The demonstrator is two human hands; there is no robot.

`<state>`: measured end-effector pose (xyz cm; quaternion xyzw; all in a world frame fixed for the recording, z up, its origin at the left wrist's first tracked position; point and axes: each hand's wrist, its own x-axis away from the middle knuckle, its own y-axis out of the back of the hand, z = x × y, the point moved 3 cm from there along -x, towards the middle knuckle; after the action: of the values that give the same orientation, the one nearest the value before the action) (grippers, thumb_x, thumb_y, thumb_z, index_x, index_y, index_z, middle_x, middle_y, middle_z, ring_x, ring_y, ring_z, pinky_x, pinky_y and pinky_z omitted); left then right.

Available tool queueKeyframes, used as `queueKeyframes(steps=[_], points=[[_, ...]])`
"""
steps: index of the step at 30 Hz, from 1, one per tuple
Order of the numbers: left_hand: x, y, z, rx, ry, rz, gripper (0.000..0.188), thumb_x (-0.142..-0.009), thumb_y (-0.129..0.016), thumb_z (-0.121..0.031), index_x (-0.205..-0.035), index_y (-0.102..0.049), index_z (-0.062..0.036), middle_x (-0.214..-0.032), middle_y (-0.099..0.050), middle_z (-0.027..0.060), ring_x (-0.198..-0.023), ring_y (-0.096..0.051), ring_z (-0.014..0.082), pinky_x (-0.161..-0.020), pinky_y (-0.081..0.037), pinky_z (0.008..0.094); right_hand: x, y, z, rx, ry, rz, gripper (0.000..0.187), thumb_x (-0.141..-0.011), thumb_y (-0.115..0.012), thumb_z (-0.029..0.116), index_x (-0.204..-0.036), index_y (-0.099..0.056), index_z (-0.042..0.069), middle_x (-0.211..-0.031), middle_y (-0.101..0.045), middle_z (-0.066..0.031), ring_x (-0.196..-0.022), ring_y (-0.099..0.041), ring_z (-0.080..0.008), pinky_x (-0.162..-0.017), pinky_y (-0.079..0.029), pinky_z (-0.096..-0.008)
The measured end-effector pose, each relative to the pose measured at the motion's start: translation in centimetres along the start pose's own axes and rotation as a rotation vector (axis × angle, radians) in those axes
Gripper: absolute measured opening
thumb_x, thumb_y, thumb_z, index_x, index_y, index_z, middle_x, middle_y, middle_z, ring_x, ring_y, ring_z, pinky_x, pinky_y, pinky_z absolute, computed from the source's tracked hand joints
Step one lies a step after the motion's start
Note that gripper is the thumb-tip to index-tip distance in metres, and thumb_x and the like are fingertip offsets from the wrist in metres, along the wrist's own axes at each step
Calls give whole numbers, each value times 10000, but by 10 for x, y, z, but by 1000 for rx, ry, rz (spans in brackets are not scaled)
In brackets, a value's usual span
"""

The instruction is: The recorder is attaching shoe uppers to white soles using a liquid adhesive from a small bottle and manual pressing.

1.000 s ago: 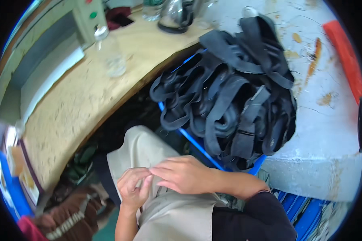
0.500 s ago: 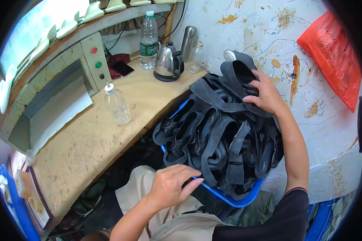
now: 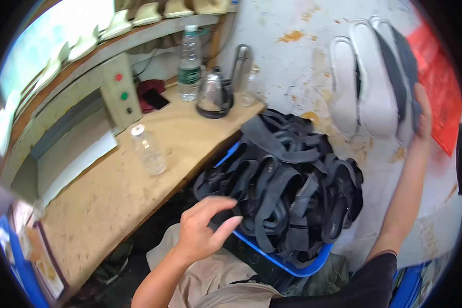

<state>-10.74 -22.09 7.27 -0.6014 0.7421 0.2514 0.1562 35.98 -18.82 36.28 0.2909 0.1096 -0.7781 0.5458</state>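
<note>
My right hand (image 3: 422,114) is closed on the side of a bundle of sandals (image 3: 374,84), raised over the right of the view. Their pale soles face me, with dark grey upper material showing between them; most of my fingers are hidden behind. My left hand (image 3: 200,230) is open and holds nothing, its thumb and fingers apart beside the near left of the basket. Black sandals with wide straps (image 3: 274,192) are heaped in the blue basket (image 3: 305,270), rising above its rim.
On the wooden table (image 3: 92,205) at the left stand a clear squeeze bottle (image 3: 149,151), a kettle (image 3: 214,95), a large water bottle (image 3: 189,66) and a steel flask (image 3: 240,64). Behind is a machine with buttons (image 3: 120,92). A red plastic bag (image 3: 439,82) hangs at the right.
My right hand has moved up and right from the top of the heap, taking the sandals with it and turning their soles into view. My left hand has shifted slightly left.
</note>
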Motion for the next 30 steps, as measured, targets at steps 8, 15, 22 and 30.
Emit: queueKeyframes(steps=[8, 15, 22, 30], points=[[19, 96, -16, 236, -41, -182, 885, -756, -875, -166, -1480, -403, 20, -1437, -534, 173, -1286, -532, 245, -1120, -391, 404, 137, -211, 7, -31, 77, 123, 493, -1042, -458, 336, -1431, -536, 44, -1380, -605, -102, -1229, -580, -218, -1081, -419, -345], [138, 227, -41, 225, 263, -589, 299, -896, -702, 19, -1149, -543, -4, -943, -697, 127, -710, -627, 141, -591, -485, 227, 208, -340, 10, -47, -163, 438, 439, -1004, -557, 238, -1369, -587, -4, -1310, -643, -134, -1116, -610, -177, -979, -465, -295], [217, 421, -34, -401, 212, -1013, 185, -932, -666, -25, -1093, -575, -26, -891, -637, 61, -721, -560, 115, -660, -454, 219, 200, -425, -2, -449, -340, 227, 424, -1000, -571, 222, -1329, -600, -46, -1205, -683, -107, -1003, -613, -131, -913, -445, -233], [214, 510, 36, -1548, 329, -472, 337, -754, -757, -148, -1062, -641, -77, -1009, -702, 135, -875, -676, 317, -753, -538, 415, 226, -443, 45, 51, -120, 296, 454, -864, -705, 249, -1172, -642, -79, -1147, -663, -131, -925, -596, -195, -895, -443, -282]])
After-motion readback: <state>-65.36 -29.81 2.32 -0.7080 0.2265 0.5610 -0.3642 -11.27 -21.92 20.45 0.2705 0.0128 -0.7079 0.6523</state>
